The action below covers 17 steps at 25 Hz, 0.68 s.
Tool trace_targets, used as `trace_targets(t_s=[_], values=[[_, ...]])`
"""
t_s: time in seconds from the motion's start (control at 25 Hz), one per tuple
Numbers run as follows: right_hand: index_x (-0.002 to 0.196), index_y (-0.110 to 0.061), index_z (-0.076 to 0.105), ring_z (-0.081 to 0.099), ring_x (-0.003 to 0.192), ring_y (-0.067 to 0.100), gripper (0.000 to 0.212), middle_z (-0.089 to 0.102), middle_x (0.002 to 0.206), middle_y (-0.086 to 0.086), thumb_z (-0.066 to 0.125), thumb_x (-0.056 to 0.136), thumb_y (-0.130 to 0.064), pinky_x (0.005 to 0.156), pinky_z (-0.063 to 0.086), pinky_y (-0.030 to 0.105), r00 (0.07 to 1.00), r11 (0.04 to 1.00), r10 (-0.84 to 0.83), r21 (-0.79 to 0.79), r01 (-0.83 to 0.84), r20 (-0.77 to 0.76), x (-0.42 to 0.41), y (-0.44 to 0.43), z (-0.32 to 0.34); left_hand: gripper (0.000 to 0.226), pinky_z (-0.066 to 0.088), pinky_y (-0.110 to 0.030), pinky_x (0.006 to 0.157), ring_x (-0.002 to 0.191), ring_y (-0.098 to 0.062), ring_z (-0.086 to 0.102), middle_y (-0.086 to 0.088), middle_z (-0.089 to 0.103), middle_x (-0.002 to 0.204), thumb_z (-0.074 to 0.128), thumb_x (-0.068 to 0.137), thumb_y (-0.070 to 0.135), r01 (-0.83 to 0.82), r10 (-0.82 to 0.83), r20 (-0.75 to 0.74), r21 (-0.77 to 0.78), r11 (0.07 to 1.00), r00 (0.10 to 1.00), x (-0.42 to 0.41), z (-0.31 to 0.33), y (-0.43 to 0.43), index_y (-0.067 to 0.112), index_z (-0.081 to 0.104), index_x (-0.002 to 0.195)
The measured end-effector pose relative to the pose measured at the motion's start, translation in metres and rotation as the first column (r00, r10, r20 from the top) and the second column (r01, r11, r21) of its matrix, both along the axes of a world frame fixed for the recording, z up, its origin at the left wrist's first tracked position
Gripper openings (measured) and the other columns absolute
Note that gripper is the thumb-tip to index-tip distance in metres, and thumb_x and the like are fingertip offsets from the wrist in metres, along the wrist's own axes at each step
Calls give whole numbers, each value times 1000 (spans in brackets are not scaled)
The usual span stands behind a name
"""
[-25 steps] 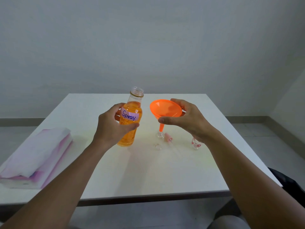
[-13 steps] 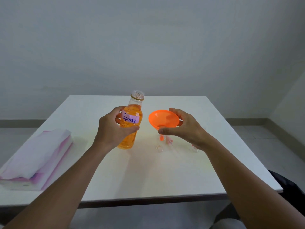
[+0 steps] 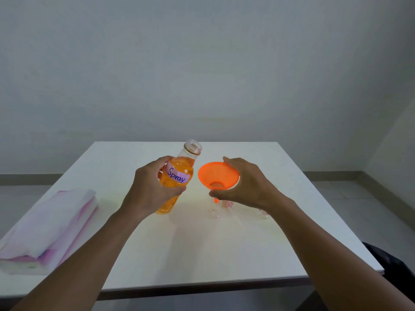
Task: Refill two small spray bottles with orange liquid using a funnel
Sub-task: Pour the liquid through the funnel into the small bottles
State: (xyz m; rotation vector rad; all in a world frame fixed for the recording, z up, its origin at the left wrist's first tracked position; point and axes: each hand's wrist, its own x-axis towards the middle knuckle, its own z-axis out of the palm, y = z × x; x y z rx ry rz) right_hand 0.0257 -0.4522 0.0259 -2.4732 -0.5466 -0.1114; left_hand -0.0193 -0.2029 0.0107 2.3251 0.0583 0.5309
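My left hand [image 3: 150, 189] grips an uncapped clear bottle of orange liquid [image 3: 179, 173] with a "Spray" label, tilted slightly right toward the funnel. My right hand [image 3: 249, 185] holds an orange funnel [image 3: 217, 177] by its rim, thumb in front and fingers behind. The funnel's spout points down at a small clear spray bottle [image 3: 216, 202], mostly hidden under the funnel and hand. A second small clear bottle [image 3: 263, 213] peeks out below my right wrist. A clear cap [image 3: 213, 213] and a pinkish spray head [image 3: 229, 204] lie on the white table [image 3: 202, 254].
A folded white and purple cloth [image 3: 49, 225] lies at the table's left edge. A dark object [image 3: 390, 263] sits off the table's right front corner. Grey wall stands behind the table.
The funnel has come down from above the small bottle onto it. The big bottle has tilted toward the funnel and its mouth has moved closer.
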Motion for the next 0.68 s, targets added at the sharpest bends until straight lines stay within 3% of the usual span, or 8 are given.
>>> trace_targets(t_s=[0.28,0.52,0.68], values=[[156,-22,30,37,138,19,114,39,152,-4,81,65,-68,99,39,34,999,995,-17,-94,15,-27,0,1,7,84,56,-40,88,115,-21,54,-1,58,132,88,69,35,62,-56,-35,189,980,998,2,13,8,26,47,142],[148,-24,41,44,127,17,104,49,135,-7,79,64,-71,88,39,31,999,997,-38,-61,36,-25,-1,4,10,83,53,-33,85,113,-18,53,1,56,129,86,71,35,86,-69,-69,287,954,995,6,16,11,29,44,142],[147,-24,46,48,119,15,107,52,129,-9,79,59,-74,92,47,34,999,999,-40,-20,40,-6,0,3,11,82,51,-33,83,113,-19,53,1,57,125,86,71,31,99,-81,-66,336,937,994,6,19,13,28,45,142]])
